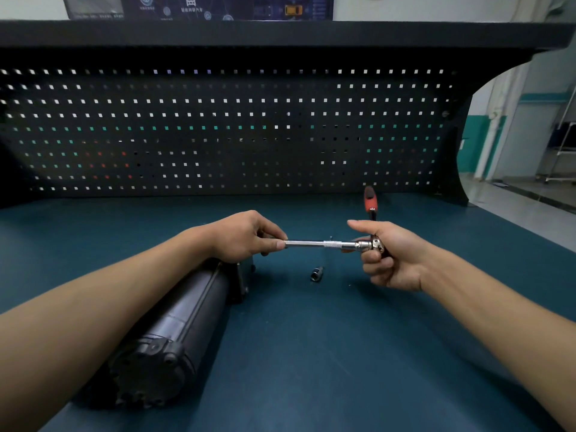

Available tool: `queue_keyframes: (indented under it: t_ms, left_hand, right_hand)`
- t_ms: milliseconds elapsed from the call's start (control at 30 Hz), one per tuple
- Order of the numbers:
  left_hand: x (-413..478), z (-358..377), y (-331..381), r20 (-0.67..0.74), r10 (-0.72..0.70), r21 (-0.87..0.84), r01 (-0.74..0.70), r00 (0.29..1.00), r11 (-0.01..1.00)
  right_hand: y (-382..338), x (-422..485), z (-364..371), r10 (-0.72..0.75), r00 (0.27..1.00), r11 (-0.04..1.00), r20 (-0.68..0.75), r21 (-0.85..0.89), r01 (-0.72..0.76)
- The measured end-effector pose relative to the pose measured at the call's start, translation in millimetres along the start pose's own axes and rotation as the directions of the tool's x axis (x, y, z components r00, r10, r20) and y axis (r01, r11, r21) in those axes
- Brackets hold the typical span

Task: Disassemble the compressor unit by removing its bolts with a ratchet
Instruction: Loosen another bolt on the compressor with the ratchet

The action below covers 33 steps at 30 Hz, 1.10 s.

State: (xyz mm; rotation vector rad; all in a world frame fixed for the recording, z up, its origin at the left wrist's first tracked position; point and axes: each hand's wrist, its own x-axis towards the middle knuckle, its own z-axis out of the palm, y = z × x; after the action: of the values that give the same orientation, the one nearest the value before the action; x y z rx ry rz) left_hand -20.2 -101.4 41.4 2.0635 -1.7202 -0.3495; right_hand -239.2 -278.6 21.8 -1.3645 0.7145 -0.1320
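The black cylindrical compressor unit (174,325) lies on the teal bench under my left forearm, its bolted end cap facing me. My left hand (246,236) pinches the free end of a chrome extension bar (321,244) held level above the bench. My right hand (389,255) grips the ratchet's chrome head (372,244) where the bar joins it. The ratchet's red and black handle (370,201) points away from me toward the pegboard. A loose chrome socket (316,273) lies on the bench below the bar.
A black pegboard (230,129) walls off the back of the teal bench (327,353), with a shelf above it. The bench's right edge drops to an open floor area (530,194).
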Motion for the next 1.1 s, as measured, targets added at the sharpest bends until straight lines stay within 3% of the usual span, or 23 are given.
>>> queue_keyframes:
  t_ms: [200,333,567,1000,1100]
  left_hand:
    - [0,1,0,-0.004,0.004,0.031,-0.003,1.000,1.000]
    - [0,1,-1,-0.010,-0.012,0.055,0.012,1.000,0.998]
    - [1,2,-2,-0.002,-0.027,0.063,0.027,1.000,0.998]
    - [1,2,-5,-0.011,-0.007,0.063,0.007,1.000,0.998]
    - [0,2,-3,0.000,0.003,0.041,-0.003,1.000,0.999]
  right_hand:
    - [6,0,-2,-0.252,0.963,0.944,-0.095,-0.242,0.223]
    - [8,-2,-4,-0.420,0.906,0.828,-0.055,-0.431,0.358]
    - [10,-2,-6,-0.576,0.817,0.669,0.017,-0.565,0.483]
    - [17,9,-12,-0.792,0.606,0.350,0.075,-0.758,0.551]
    - [17,13,-17,-0.836,0.534,0.212,0.124,-0.826,0.523]
